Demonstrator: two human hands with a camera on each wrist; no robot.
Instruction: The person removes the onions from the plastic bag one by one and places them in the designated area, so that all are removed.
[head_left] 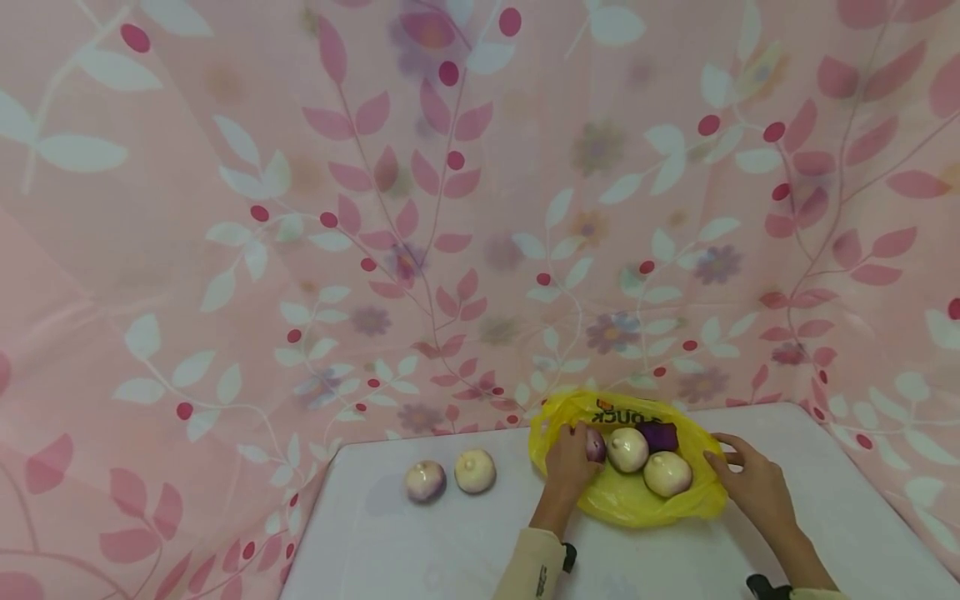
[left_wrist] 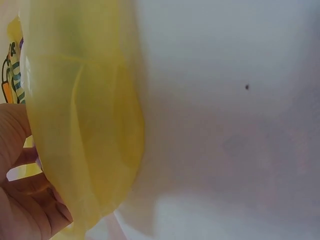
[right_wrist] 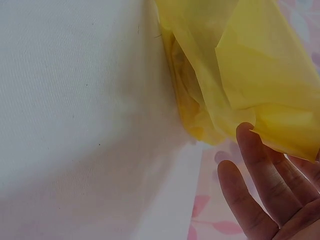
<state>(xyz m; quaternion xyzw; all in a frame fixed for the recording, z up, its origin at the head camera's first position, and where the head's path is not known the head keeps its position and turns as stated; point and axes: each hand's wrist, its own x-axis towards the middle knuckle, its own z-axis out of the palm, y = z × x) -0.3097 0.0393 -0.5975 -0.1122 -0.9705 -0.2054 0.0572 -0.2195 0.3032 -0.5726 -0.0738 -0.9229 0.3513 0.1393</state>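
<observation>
A yellow plastic bag [head_left: 637,508] with dark print lies wide-mouthed on the table. Inside it are two glossy pale onion-like bulbs [head_left: 627,450], one tinged purple, and a dark purple thing [head_left: 660,436] whose kind I cannot tell. At the bag's left side my left hand [head_left: 572,467] reaches into the mouth and grips a purple onion [head_left: 596,446], partly covered by the fingers. My right hand [head_left: 757,492] pinches the bag's right rim between thumb and fingers. In the right wrist view, other fingers [right_wrist: 267,182] spread under the yellow plastic.
Two more pale bulbs, one purple-tinged bulb [head_left: 425,482] and one cream bulb [head_left: 476,471], sit on the white tabletop [head_left: 375,550] left of the bag. A pink leaf-patterned curtain [head_left: 480,250] hangs behind the table's back edge.
</observation>
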